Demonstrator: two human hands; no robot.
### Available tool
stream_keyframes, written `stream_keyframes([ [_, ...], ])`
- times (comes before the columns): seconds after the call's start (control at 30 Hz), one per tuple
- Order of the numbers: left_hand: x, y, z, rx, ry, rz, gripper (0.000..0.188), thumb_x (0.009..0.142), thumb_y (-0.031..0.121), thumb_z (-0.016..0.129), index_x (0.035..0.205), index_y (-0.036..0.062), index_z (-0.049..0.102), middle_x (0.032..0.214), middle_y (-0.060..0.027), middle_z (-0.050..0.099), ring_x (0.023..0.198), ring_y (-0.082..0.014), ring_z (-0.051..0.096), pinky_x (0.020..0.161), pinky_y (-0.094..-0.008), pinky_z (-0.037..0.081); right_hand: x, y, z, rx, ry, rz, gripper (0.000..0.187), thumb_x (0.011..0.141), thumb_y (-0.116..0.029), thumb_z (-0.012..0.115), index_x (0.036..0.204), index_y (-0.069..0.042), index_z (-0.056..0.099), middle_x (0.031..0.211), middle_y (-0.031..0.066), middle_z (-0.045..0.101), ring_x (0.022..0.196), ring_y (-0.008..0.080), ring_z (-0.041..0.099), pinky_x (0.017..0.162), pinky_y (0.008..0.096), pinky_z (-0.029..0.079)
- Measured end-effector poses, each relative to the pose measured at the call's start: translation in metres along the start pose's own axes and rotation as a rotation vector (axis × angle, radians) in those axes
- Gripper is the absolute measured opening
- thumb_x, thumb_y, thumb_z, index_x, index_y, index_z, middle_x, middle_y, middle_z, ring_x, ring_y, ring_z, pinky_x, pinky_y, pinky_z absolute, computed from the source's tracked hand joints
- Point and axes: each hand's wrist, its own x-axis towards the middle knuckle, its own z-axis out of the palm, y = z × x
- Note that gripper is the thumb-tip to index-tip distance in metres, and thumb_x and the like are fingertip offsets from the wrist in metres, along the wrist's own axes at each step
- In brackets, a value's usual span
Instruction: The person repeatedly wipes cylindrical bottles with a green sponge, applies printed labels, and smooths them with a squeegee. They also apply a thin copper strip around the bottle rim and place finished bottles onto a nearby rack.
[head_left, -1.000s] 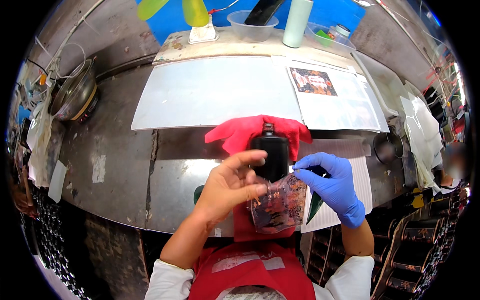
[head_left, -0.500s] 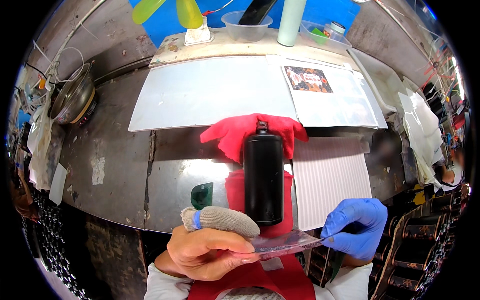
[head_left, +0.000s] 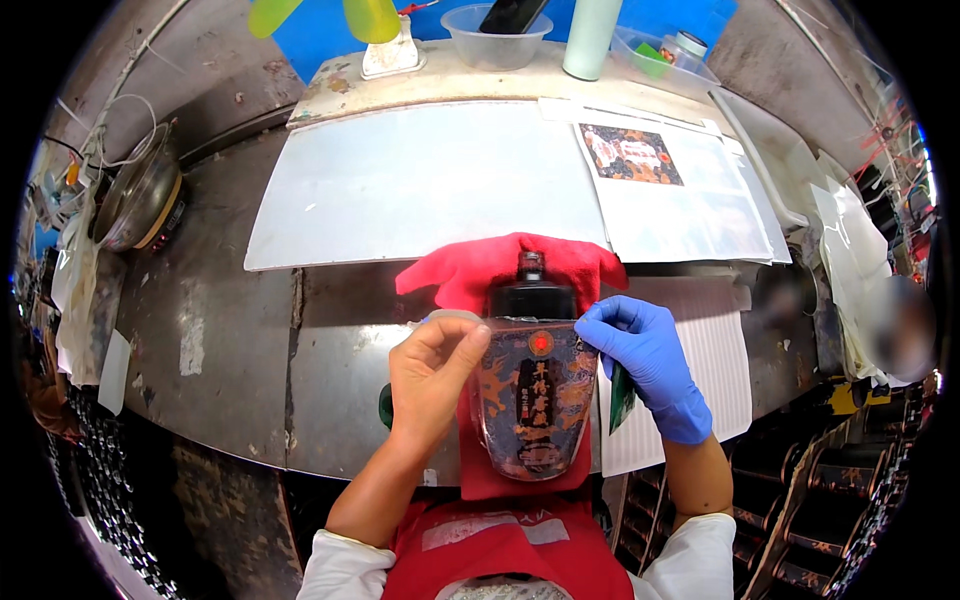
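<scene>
A black bottle [head_left: 532,298] lies on a red cloth [head_left: 440,272], neck pointing away from me. A dark, orange-patterned film label [head_left: 560,400] is stretched over the bottle's body, its near end curving downward. My left hand [head_left: 430,370], bare apart from a knit cover mostly hidden on one finger, pinches the label's far left corner. In a blue glove, my right hand [head_left: 650,360] pinches the far right corner. A dark green scraper [head_left: 621,398] sticks out below the right hand; how it is held is hidden. Another green piece [head_left: 386,406] shows partly beside my left wrist.
White ribbed foam sheet [head_left: 720,380] lies right of the bottle. Beyond are a white board [head_left: 400,190] and papers with a printed picture [head_left: 632,155]. A metal pan [head_left: 140,200] stands left. Shelves of similar dark labelled items [head_left: 820,500] stand at lower right.
Both hands have moved away from me with the film label, from in front of the bottle to over it. The label now faces up, its pattern visible.
</scene>
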Motion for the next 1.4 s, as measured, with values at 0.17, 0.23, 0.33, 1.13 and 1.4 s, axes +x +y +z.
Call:
stream_keyframes([
  [0.17, 0.009, -0.004, 0.001, 0.004, 0.027, -0.008, 0.006, 0.084, 0.005, 0.063, 0.086, -0.0006, 0.062, 0.088, -0.0018, 0.06, 0.079, -0.0064, 0.054, 0.072, -0.0207, 0.043, 0.01, 0.001, 0.001, 0.039, 0.003, -0.001, 0.013, 0.081, -0.013, 0.068, 0.085, -0.001, 0.064, 0.076, -0.0001, 0.061, 0.067, 0.0038, 0.052, 0.059, 0.0182, 0.042],
  [0.23, 0.011, -0.005, 0.001, -0.007, 0.031, 0.006, 0.006, 0.084, 0.005, 0.063, 0.086, -0.0006, 0.062, 0.088, -0.0019, 0.061, 0.079, -0.0064, 0.054, 0.072, -0.0207, 0.043, 0.012, -0.002, 0.003, 0.042, 0.008, 0.016, 0.013, 0.081, -0.013, 0.068, 0.085, -0.001, 0.064, 0.076, -0.0001, 0.061, 0.067, 0.0034, 0.052, 0.057, 0.0176, 0.041],
  [0.33, 0.016, -0.007, 0.001, -0.022, 0.032, -0.01, 0.006, 0.084, 0.005, 0.063, 0.087, -0.0006, 0.062, 0.088, -0.0021, 0.061, 0.079, -0.0063, 0.054, 0.071, -0.0208, 0.043, 0.017, -0.001, 0.004, 0.06, 0.017, 0.023, 0.012, 0.081, -0.012, 0.067, 0.085, -0.001, 0.064, 0.075, 0.0, 0.061, 0.065, 0.0029, 0.052, 0.054, 0.0169, 0.041],
  [1.13, -0.018, -0.037, -0.004, 0.067, -0.264, -0.062, 0.075, 0.093, 0.046, 0.042, 0.143, 0.0025, 0.007, 0.14, -0.015, 0.03, 0.126, -0.0231, 0.036, 0.101, -0.035, 0.034, -0.008, 0.048, 0.0, 0.306, -0.037, 0.017, 0.019, 0.085, -0.017, 0.062, 0.093, 0.0, 0.057, 0.074, 0.0024, 0.058, 0.048, 0.004, 0.047, 0.043, 0.0164, 0.037],
  [1.4, -0.033, -0.032, 0.002, 0.062, -0.328, -0.064, 0.07, 0.097, 0.038, 0.035, 0.144, 0.0036, -0.003, 0.145, -0.0174, 0.016, 0.133, -0.0261, 0.021, 0.108, -0.0354, 0.016, -0.033, 0.073, 0.006, 0.31, -0.033, 0.093, 0.029, 0.079, -0.024, 0.069, 0.091, -0.002, 0.055, 0.068, 0.0, 0.055, 0.046, 0.0028, 0.048, 0.04, 0.0146, 0.037],
])
